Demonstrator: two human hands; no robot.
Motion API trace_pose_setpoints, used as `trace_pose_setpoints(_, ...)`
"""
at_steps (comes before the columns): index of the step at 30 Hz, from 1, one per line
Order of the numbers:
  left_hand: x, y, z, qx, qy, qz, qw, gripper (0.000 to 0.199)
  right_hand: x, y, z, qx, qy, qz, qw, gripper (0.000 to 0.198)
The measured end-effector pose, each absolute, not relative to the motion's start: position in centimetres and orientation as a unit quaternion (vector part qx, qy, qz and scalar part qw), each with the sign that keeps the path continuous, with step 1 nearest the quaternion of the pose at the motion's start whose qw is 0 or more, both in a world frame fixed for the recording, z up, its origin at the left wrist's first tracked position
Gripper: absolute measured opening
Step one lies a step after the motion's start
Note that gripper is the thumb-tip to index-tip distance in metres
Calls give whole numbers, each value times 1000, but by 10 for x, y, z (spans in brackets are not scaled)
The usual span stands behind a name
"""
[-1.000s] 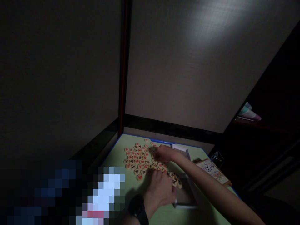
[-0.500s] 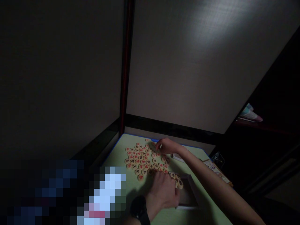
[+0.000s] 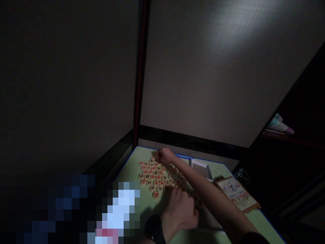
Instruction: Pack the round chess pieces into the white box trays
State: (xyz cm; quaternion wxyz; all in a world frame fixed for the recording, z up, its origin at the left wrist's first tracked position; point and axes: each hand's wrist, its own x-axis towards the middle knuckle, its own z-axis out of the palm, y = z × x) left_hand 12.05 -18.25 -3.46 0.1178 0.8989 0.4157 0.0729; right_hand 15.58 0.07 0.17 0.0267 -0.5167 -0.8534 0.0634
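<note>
The right hand [image 3: 165, 156] has shifted leftward along the counter's [image 3: 133, 162] far edge. Pale, round xiangqi pieces [image 3: 152, 177] bear red or black characters. It and the left hand [image 3: 181, 208] curl, contents unclear.

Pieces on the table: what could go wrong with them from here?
The right hand is beside pieces near the far edge of the table, so one might get knocked off. The left hand is close to others and could scatter them. The light is dim, so a dropped piece may be hard to find.
</note>
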Motion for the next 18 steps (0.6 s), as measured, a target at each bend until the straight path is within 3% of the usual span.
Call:
trace_pose_setpoints(11,123,-178,-38,901,408,52,135,36,133,3,-6,-516,-853,64,-38,29)
trace_pose_setpoints(18,119,-174,-40,833,472,194,212,38,147,-16,15,-490,-869,55,43,40)
